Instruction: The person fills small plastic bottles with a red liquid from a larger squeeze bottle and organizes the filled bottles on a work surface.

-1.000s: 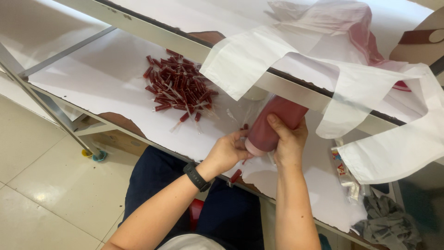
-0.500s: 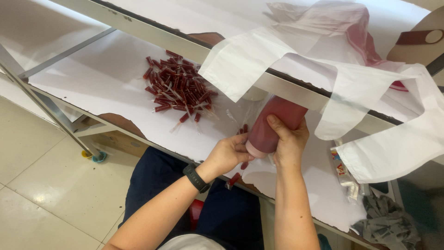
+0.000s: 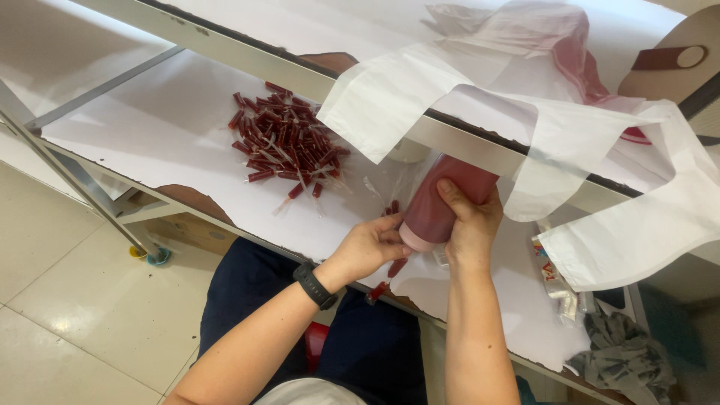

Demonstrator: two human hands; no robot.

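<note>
Red sauce fills the soft squeeze bottle (image 3: 442, 204), tilted nozzle-down just right of the tube pile (image 3: 289, 146) on the white-papered table (image 3: 150, 127). My right hand (image 3: 469, 225) is wrapped closed around the bottle's body; my left hand (image 3: 367, 246) pinches near the nozzle, apparently on a small tube, though I cannot tell for sure. I judge the bottle fairly heavy, pliable and perhaps slippery, best gripped mid-body. A white bag (image 3: 600, 150) drapes above it.

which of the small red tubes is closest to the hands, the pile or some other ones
The few loose red tubes beside the left hand, just by the red squeeze bottle held in the right hand. The big pile lies farther away.
</note>
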